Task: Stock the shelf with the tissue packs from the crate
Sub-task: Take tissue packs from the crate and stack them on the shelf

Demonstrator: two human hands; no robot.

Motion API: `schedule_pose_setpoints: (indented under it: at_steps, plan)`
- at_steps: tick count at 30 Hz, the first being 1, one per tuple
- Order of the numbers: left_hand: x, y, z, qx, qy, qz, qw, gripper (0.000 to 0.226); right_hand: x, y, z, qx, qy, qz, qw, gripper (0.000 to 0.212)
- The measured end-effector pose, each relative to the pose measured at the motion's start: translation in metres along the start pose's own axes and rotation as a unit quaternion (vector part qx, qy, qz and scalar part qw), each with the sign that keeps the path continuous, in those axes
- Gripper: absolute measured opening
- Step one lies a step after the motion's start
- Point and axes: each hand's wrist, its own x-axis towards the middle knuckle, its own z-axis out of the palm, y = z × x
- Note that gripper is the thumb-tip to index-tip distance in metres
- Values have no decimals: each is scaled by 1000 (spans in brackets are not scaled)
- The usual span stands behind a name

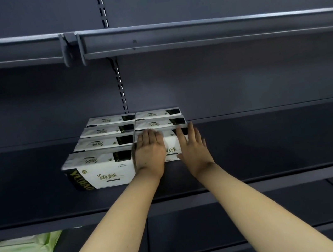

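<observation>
Seven white tissue packs sit on the dark shelf (272,141), set in two columns running back toward the rear wall. The left column has four, with the front pack (100,171) nearest the shelf edge. The right column has three, and its nearest pack (170,147) lies just right of the front pack and a little further back. The left hand (149,152) and the right hand (192,145) both lie flat and open on this pack, fingers stretched out, pressing on its top and front without gripping. On the shelf below, far left, lie green packs (25,248), their count unclear.
</observation>
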Motion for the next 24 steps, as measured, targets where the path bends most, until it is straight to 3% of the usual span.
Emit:
schedule_pose_setpoints:
  at_steps: [4,8,12,19,24]
  plan:
    - [-16,9,-15,-22,15,-9,1000,71,-15,0,-8,-57,7,-15,998,89]
    - [-40,15,-30,-20,23,9,999,70,-42,2,-19,-63,5,-40,997,75]
    - [-70,20,-34,-18,22,24,999,64,-75,3,-23,-64,67,-56,994,77]
    - [-128,38,-36,1,54,40,998,54,-137,12,-23,-85,57,-75,992,74]
    - [-168,49,-28,10,35,45,998,51,-176,15,-19,-92,39,-90,991,72]
